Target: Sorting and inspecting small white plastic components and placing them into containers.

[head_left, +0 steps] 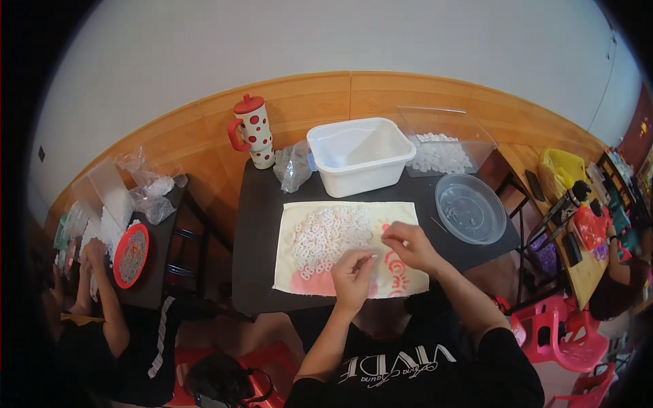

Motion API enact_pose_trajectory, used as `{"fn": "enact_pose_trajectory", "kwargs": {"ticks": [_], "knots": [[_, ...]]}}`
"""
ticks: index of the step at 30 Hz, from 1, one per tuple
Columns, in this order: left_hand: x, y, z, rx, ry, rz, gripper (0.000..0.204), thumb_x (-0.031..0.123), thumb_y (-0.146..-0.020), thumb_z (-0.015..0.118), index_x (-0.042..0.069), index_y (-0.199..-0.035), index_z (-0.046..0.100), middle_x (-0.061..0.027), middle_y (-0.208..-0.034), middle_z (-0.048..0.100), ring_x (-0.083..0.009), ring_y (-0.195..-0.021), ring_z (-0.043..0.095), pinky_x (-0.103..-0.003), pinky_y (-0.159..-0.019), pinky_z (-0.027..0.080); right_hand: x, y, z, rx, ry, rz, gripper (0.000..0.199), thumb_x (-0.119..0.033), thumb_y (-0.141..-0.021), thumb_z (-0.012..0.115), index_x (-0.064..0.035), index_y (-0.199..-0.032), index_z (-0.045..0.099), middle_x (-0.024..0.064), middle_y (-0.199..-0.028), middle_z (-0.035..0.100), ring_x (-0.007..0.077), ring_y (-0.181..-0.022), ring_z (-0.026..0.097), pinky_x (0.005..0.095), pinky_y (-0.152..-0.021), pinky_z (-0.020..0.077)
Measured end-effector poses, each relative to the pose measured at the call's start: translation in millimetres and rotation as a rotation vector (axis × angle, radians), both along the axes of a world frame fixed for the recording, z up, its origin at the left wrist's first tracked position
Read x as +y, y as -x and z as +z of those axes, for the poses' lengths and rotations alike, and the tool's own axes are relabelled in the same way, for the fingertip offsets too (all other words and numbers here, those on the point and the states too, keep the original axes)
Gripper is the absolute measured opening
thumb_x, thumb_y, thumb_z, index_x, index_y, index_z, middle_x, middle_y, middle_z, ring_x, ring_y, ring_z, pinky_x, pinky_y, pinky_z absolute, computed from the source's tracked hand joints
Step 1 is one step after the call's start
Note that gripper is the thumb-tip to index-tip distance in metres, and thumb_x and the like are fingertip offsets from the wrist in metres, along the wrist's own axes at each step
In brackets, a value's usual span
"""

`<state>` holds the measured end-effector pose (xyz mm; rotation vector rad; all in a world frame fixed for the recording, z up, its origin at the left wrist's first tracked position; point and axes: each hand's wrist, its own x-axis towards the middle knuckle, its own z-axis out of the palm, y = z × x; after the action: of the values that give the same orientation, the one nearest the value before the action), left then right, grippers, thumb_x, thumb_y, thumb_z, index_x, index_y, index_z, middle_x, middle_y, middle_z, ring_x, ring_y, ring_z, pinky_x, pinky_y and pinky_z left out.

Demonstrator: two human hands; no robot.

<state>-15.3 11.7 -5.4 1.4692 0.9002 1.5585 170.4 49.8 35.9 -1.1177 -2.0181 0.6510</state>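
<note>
A cream cloth with red print lies on the black table, and a pile of small white ring-shaped pieces is spread over its left half. Above the cloth's near edge, my left hand is closed in a pinch; a small white piece shows at its fingertips. Just to the right and slightly farther away, my right hand pinches thumb and finger together. Whatever it holds is too small to make out. The two hands are close but apart.
Behind the cloth stand a white tub, a plastic bag and a spotted tumbler. At right are a round clear bowl with small bits and a clear box of white pieces. Another person's hands work at the left table.
</note>
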Motion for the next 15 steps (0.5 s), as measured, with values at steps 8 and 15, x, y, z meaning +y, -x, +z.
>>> {"fn": "enact_pose_trajectory", "kwargs": {"ticks": [8,15], "knots": [[1.4,-3.6,-7.0,-0.157,0.032,0.118,0.018,-0.01,-0.085,0.067,-0.003,-0.101,0.069,-0.0005,-0.088,0.058,-0.0063,-0.075,0.053,-0.02,-0.066,0.043,43.1,21.8,-0.4,-0.386,-0.165,0.108,0.016,-0.012,-0.077,0.069,-0.0043,-0.091,0.067,0.0145,-0.088,0.061,0.0372,-0.09,0.06,0.0478,-0.078,0.0487],[2.9,0.0,-9.5,-0.137,0.05,0.083,0.02,-0.011,-0.085,0.066,-0.003,-0.103,0.069,-0.0007,-0.088,0.058,-0.0063,-0.075,0.053,-0.02,-0.066,0.044,26.7,0.2,-10.1,-0.285,-0.259,0.041,0.013,-0.007,-0.077,0.07,-0.0021,-0.088,0.065,0.0149,-0.084,0.058,0.0364,-0.083,0.059,0.0448,-0.071,0.048]]}}
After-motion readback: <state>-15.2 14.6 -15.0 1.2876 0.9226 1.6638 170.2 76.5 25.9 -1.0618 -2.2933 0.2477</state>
